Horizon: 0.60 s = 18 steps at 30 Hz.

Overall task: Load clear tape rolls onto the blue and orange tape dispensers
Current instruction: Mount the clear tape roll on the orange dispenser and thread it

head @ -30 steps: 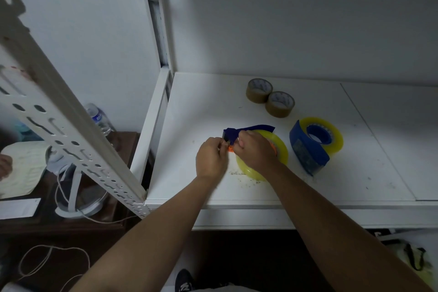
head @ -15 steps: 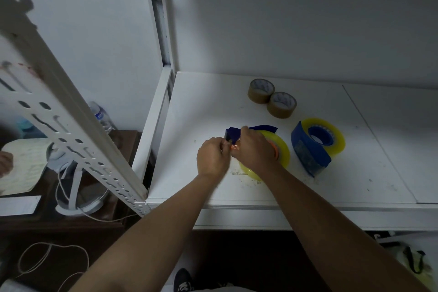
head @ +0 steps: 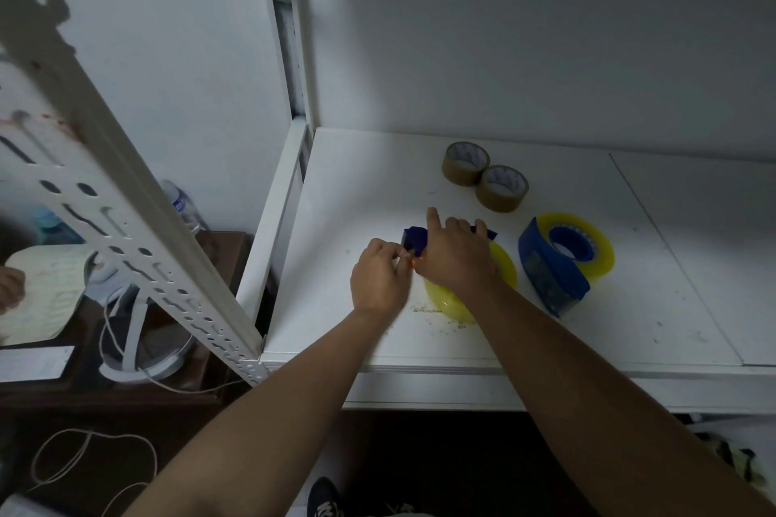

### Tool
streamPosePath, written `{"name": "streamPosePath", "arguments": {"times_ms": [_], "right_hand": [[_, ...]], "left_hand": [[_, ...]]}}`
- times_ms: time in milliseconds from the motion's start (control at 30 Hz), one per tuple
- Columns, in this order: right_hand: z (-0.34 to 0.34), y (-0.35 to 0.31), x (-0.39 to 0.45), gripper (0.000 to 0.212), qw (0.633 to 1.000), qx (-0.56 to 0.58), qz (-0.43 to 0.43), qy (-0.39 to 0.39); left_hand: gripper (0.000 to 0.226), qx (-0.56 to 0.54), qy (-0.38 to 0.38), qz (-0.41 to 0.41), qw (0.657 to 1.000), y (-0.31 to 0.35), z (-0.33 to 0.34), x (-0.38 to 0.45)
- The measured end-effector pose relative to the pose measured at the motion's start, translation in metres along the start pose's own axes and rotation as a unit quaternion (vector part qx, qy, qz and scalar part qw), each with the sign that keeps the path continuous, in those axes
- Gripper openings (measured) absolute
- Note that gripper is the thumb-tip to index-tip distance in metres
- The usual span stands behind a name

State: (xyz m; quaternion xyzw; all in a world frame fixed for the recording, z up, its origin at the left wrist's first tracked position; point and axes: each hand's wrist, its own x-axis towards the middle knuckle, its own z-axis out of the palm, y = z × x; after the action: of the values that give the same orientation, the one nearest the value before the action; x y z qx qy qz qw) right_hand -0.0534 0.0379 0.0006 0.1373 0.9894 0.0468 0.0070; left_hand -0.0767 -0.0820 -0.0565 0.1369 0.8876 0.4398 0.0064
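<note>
A yellowish clear tape roll (head: pixel 497 285) lies flat on the white shelf (head: pixel 630 327), seated in a blue and orange dispenser (head: pixel 413 238) that my hands mostly hide. My right hand (head: pixel 455 254) rests on top of the dispenser and roll, its index finger stretched out past the blue end. My left hand (head: pixel 380 275) pinches something small at the dispenser's near end, by a bit of orange; the tape end itself is too small to see. To the right stands a second blue dispenser (head: pixel 550 271) with a clear roll (head: pixel 598 248) loaded on it.
Two brown tape rolls (head: pixel 483 174) lie side by side behind the dispensers. A white perforated upright (head: pixel 126 222) slants across the left. Beyond the shelf's left edge a dark table holds a water bottle (head: pixel 182 206), a white stand and cables.
My right hand's index finger has straightened and reaches forward over the blue end of the dispenser. My left hand keeps its pinch in about the same spot.
</note>
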Motion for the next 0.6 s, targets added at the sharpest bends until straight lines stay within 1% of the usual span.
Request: {"name": "streamPosePath", "arguments": {"times_ms": [100, 233, 367, 467, 600], "right_hand": [[-0.002, 0.001, 0.007, 0.079, 1.0, 0.015, -0.001, -0.013], [-0.003, 0.005, 0.012, 0.062, 0.999, 0.023, -0.01, -0.035], [0.002, 0.005, 0.013, 0.056, 0.998, 0.04, -0.018, -0.051], [0.008, 0.005, 0.011, 0.057, 0.997, 0.046, -0.024, -0.055], [0.01, 0.004, 0.011, 0.067, 0.997, 0.05, -0.036, -0.038]], "left_hand": [[0.017, 0.01, -0.001, 0.0, 1.0, 0.001, -0.001, 0.001], [0.02, 0.026, -0.007, 0.007, 1.0, 0.001, -0.001, 0.003], [0.023, 0.049, -0.007, 0.006, 0.999, 0.0, -0.002, 0.006], [0.024, 0.06, -0.006, 0.002, 0.998, 0.0, -0.002, 0.007], [0.024, 0.066, 0.0, 0.002, 0.998, -0.001, 0.0, 0.005]]}}
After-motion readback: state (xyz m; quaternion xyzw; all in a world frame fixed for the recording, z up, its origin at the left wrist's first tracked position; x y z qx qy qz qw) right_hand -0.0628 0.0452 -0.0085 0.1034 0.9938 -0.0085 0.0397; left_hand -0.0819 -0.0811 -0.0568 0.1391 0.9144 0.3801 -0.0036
